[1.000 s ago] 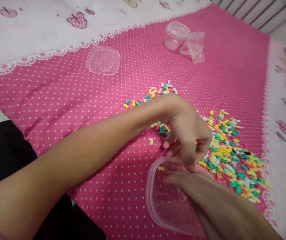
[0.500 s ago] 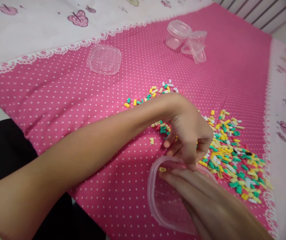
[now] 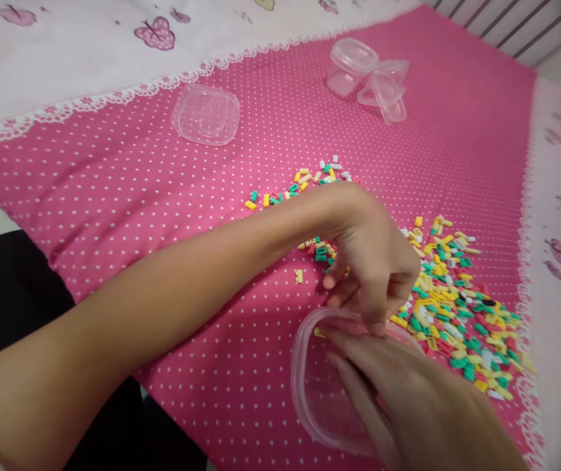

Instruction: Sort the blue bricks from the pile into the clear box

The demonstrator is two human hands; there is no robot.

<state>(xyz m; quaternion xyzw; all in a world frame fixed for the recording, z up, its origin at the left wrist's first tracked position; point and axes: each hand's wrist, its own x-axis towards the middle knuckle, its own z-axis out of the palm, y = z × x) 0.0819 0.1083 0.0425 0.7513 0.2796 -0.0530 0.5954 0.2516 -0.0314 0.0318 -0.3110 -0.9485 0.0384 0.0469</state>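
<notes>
A clear plastic container (image 3: 304,399) stands on the pink dotted cloth in front of me. My left hand (image 3: 376,268) reaches over from the left, fingers curled and thumb pointing down, closed at the container's far rim. Its contact with the rim is partly hidden. My right hand (image 3: 408,386) comes from the lower right with its fingers over the container's opening. Its index finger and thumb are apart. A small yellow toy building brick (image 3: 319,332) shows at the index fingertip, partly covered by it. Another pale yellow brick (image 3: 298,277) lies alone just beyond the container.
A large spread of small coloured bricks (image 3: 442,304) lies to the right, and a smaller group (image 3: 280,196) lies beyond my left forearm. Farther back are a clear lid (image 3: 206,114), a lidded clear container (image 3: 351,62) and more clear plastic pieces (image 3: 388,95).
My right index finger and thumb have moved apart, and the index finger now covers more of the yellow brick. My left hand keeps its place. The whole view has shifted slightly.
</notes>
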